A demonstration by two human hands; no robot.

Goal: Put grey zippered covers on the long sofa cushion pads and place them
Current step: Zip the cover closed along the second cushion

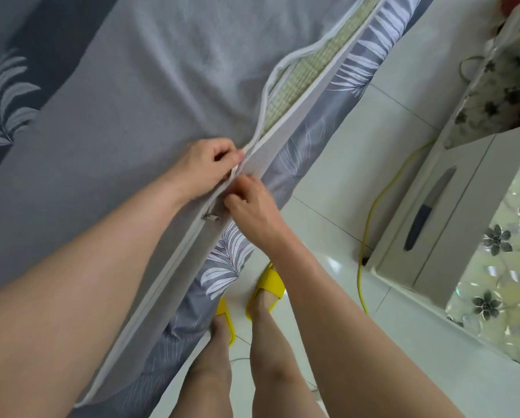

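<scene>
Head view: the left hand (206, 167) pinches the upper zipper edge of the grey cover (138, 95), and the right hand (252, 203) pinches the lower edge beside the zipper pull (209, 217). Farther along, the gap shows the greenish cushion pad (298, 86), lying on a leaf-print bed (288, 164)

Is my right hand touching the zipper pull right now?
Apart. In the head view, the right hand pinches cover fabric beyond the zipper pull, grey fabric showing between them.

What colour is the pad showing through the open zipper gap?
Pale yellow-green with a woven, mat-like texture; the cushion pad shows in the head view.
</scene>
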